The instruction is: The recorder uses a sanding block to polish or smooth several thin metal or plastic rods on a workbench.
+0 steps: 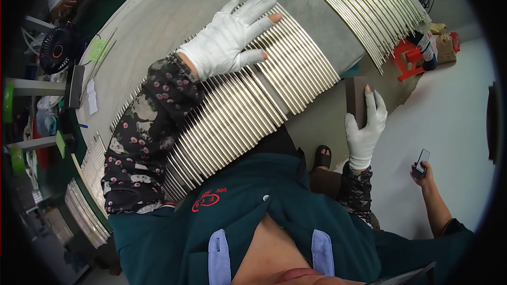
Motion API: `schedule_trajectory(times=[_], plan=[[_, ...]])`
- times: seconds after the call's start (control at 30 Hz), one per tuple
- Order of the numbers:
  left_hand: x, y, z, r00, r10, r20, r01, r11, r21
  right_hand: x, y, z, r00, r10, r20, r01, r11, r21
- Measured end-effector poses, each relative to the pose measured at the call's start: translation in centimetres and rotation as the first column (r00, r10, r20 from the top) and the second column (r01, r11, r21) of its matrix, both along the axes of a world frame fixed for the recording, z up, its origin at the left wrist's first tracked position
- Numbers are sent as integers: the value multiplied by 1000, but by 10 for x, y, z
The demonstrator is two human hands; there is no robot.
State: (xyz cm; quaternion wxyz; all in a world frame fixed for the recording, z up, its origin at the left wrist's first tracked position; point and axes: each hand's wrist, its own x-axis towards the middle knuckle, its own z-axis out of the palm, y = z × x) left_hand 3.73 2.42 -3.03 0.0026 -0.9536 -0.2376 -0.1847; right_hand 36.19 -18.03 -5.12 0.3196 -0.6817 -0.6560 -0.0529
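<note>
My left hand (227, 39), in a white glove with some bare fingertips, lies across a row of slim shiny metal rods (298, 66). Its fingers are stretched and spread, and it grips nothing. The rods lie side by side on a grey table (153, 18), with a narrow gap (270, 92) splitting the row near the hand. Off the table's near right side, my right hand (368, 129), gloved the same way, holds a dark brown rectangular block (356, 97) upright between thumb and fingers. The block is apart from the rods.
More metal rods (372, 13) lie at the far right of the table, and another stack (87, 214) is at the lower left. A red stool (406, 59) stands beyond the right edge. Another person's hand (424, 173) holds a phone. A black fan (55, 48) is at left.
</note>
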Motion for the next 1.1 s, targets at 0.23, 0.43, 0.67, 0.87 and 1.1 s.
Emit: schedule_trajectory(times=[0.23,0.43,0.67,0.87,1.1], plan=[[-80,-74,-3,964,48,-263,-90,985,-149,10,0,-11,998,15,-65,-13,999,31],[-82,-86,-13,950,78,-303,-83,997,-3,-30,-32,-6,999,49,3,-49,998,50],[-81,-79,-17,949,77,-305,-74,997,21,-52,-43,2,993,118,12,-118,993,9],[-90,-85,-14,941,98,-324,-94,995,28,-118,-69,26,860,508,-44,-510,855,-96],[-101,-92,-11,957,83,-278,-90,996,-12,-105,-53,35,983,-61,171,71,996,-51]])
